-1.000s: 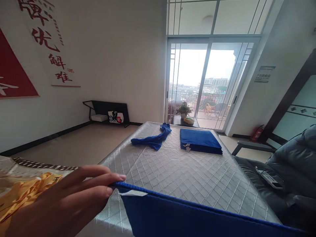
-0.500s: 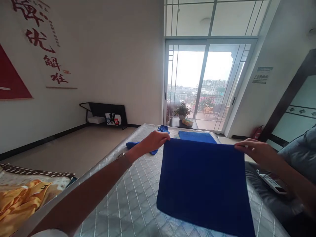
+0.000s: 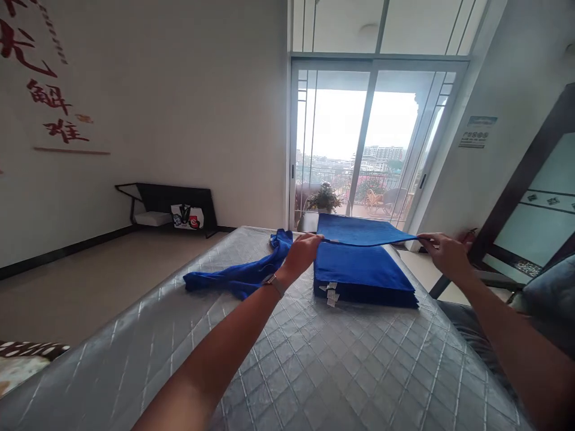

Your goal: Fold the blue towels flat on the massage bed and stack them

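A blue towel (image 3: 363,230) is stretched nearly flat between my hands. My left hand (image 3: 304,254) pinches its near left corner, and my right hand (image 3: 444,254) pinches the near right corner. Just below it lies a neat stack of blue towels (image 3: 363,266), with white labels (image 3: 331,294) hanging at the front left. The held towel's near edge is raised above the stack; whether its far edge touches cannot be seen. To the left of my left hand lies a crumpled blue cloth (image 3: 238,276), partly hidden by my wrist.
Everything rests on a silvery quilted surface (image 3: 314,365). Beyond its far edge are a potted plant (image 3: 325,197) and a sliding glass door (image 3: 372,137). A dark chair or sofa (image 3: 548,305) stands at right. A black rack (image 3: 175,206) with a bag leans by the left wall.
My hands have carried the towel forward over the stack, and it has gone from hanging down to nearly level. The view has turned slightly right, and the stack now shows.
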`<action>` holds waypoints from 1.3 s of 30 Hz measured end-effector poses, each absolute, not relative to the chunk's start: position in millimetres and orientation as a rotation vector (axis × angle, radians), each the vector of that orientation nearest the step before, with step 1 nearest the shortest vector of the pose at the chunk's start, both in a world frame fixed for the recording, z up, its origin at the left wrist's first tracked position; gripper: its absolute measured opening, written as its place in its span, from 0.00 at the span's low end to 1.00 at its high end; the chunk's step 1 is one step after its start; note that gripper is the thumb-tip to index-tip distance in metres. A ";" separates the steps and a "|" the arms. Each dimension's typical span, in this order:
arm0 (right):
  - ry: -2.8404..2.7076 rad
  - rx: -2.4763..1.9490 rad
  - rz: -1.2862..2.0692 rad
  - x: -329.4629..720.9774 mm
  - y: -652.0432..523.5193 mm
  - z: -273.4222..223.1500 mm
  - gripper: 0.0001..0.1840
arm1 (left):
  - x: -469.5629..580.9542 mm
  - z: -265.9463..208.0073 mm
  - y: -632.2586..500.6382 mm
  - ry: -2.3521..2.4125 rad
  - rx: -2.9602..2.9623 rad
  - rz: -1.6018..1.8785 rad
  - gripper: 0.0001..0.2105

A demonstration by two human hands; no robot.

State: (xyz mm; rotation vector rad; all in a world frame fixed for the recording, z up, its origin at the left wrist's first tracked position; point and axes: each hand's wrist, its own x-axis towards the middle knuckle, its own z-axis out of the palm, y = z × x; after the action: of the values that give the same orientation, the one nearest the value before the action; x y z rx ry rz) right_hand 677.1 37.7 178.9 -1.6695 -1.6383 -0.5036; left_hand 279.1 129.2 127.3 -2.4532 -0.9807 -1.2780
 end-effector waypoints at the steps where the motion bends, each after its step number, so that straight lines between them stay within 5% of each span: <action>1: -1.658 -1.701 -0.422 682.1 42.2 143.9 0.13 | 283.9 98.8 132.2 -0.986 -2.519 -1.201 0.12; 5: -1.636 -1.811 -0.236 691.1 42.1 34.5 0.14 | 293.2 28.6 134.9 -0.995 -2.646 -1.018 0.14; 8: -1.612 -1.750 -0.318 690.1 33.4 7.4 0.18 | 291.7 22.7 130.8 -0.993 -2.589 -1.100 0.14; 25: -1.669 -1.886 -0.400 691.7 21.7 16.3 0.18 | 282.5 24.0 125.7 -0.788 -2.660 -0.946 0.09; 30: -1.716 -1.939 -0.647 679.4 21.3 24.4 0.17 | 287.0 28.9 123.3 -0.884 -2.670 -0.994 0.09; 39: -2.064 -1.766 -0.605 615.3 38.0 18.7 0.28 | 304.3 26.1 111.9 -0.835 -2.860 -0.702 0.26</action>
State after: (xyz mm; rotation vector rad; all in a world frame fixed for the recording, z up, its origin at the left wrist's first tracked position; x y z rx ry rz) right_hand 615.3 38.0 18.7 -1.7657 -2.0637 -0.6046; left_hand 304.3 111.9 26.1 -2.8603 -0.8348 -0.7017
